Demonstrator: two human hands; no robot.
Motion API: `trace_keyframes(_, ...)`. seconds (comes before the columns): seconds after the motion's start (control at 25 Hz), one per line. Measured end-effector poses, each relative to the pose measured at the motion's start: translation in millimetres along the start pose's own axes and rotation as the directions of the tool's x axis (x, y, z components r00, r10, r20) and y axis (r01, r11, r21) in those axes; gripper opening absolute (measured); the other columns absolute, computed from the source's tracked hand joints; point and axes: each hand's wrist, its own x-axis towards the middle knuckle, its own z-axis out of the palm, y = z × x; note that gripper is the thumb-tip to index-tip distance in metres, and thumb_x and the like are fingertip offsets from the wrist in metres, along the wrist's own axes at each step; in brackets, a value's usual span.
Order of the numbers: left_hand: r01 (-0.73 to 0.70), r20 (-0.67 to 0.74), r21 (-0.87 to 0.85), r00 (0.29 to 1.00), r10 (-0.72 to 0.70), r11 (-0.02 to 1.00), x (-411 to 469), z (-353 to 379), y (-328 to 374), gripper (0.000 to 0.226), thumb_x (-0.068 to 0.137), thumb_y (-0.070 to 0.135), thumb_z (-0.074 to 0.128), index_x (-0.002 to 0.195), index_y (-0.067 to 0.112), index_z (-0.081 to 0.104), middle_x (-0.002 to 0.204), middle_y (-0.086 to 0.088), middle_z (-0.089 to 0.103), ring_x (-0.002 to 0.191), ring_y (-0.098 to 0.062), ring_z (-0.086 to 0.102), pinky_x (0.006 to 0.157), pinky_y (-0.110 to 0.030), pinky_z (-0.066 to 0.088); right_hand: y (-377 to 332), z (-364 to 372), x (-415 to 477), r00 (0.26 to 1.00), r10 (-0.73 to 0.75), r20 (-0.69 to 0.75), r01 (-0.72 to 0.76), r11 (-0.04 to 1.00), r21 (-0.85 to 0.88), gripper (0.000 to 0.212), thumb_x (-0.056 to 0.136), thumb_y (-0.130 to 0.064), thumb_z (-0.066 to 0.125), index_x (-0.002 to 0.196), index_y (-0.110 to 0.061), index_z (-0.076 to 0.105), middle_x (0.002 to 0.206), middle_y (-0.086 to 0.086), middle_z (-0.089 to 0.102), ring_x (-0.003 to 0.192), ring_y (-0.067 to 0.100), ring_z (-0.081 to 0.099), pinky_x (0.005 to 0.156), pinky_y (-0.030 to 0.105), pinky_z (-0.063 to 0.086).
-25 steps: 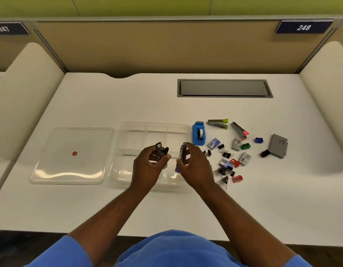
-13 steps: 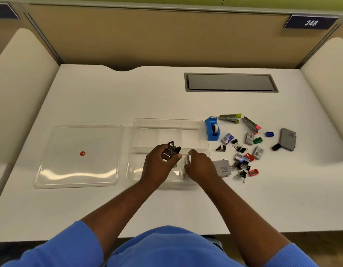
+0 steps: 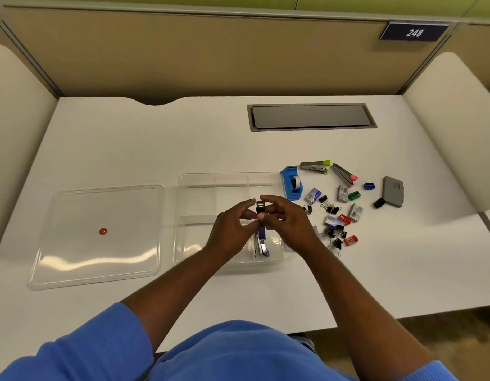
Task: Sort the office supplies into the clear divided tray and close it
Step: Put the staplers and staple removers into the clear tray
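Both hands, left hand [image 3: 233,229] and right hand [image 3: 286,221], pinch binder clip [image 3: 260,208] over tray [image 3: 230,178]. Advice: one grip only, lower into empty compartment, release low.

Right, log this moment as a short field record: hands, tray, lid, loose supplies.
left hand: over the tray, fingertips meeting the right hand's at a black binder clip
right hand: pinching the same clip
tray: open; a blue-ended stapler lies in a near compartment, far compartments look bare
lid: flat on the desk, left of the tray, red dot at its centre
loose supplies: right of the tray, including tape dispenser, two staplers, staple boxes, binder clips
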Motion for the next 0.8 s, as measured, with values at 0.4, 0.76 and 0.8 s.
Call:
trace_keyframes(0.4, -0.221, 0.317, 0.757, 0.947, -0.050, 0.614, -2.7, 6.7, -39.5, 0.106, 0.081, 0.084, 0.036, 0.158, 0.022, -0.001, 0.166, -0.004, -0.012, 0.151, -0.024, -0.018, 0.121, -0.053, -0.010, 18.3, 10.5, 7.9, 0.975, 0.194, -0.111, -0.210, 0.620, -0.756, 0.044, 0.091, -0.045, 0.066, 0.120, -0.012, 0.060, 0.107, 0.009, 0.070, 0.099, 0.024, 0.065, 0.076, 0.031, 0.045)
trace_keyframes(0.76, -0.177, 0.245, 0.758, 0.969, -0.022, 0.628, 1.7, 10.3, -32.6, 0.099, 0.084, 0.083, 0.023, 0.158, 0.022, -0.002, 0.165, -0.002, -0.013, 0.150, -0.020, -0.020, 0.121, -0.050, -0.012, 19.8, -8.9, -2.5, 0.987, -0.049, -0.150, -0.070, 0.717, -0.694, 0.046, 0.097, -0.037, 0.057, 0.139, -0.018, 0.053, 0.133, 0.007, 0.061, 0.117, 0.023, 0.060, 0.095, 0.037, 0.049)
trace_keyframes(0.8, -0.171, 0.235, 0.750, 0.972, -0.016, 0.638, 2.7, 11.6, -29.2, 0.100, 0.083, 0.084, 0.020, 0.158, 0.022, -0.003, 0.165, -0.001, -0.015, 0.150, -0.020, -0.021, 0.120, -0.049, -0.014, 22.4, -13.5, -7.7, 0.980, -0.113, -0.162, -0.032, 0.720, -0.693, 0.049, 0.097, -0.040, 0.057, 0.141, -0.018, 0.051, 0.136, 0.006, 0.059, 0.121, 0.023, 0.058, 0.096, 0.038, 0.048)
